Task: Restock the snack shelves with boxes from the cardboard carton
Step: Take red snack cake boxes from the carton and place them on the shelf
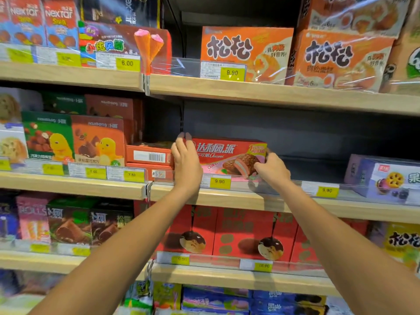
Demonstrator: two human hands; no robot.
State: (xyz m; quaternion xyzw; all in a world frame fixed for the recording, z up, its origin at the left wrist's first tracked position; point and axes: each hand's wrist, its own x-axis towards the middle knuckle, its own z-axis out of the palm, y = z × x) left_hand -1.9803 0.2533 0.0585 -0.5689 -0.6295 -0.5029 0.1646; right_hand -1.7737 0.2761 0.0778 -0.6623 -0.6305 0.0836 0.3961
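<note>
Two hands are on one box. The left hand lies against the left end of the red pie box with its fingers stretched up and fairly straight, pressing rather than gripping. Its fingertips are blurred, so a slight curl over the far edge may be there. The right hand has its fingers curled round the box's near right corner and holds it.

The box is long side on to the aisle on the middle shelf, just behind the clear front rail and above a yellow price label.

It is printed card with a glossy face, and probably light for its size. The walls look stiff enough to push on, but the corners would crush and the face may be slippery. The two short ends are the sound places to hold it, palms squeezing inward, as the hands are placed now. Sliding it along the shelf board should be safer than lifting it by one corner.

By count, one red pie box is in hand. Two flatter red boxes are stacked end-on just to its left, touching or nearly so. To its right the shelf is bare as far as one purple box, well apart. Two orange boxes front the upper shelf on the right, with at least one more stacked on top. No carton is in view.
</note>
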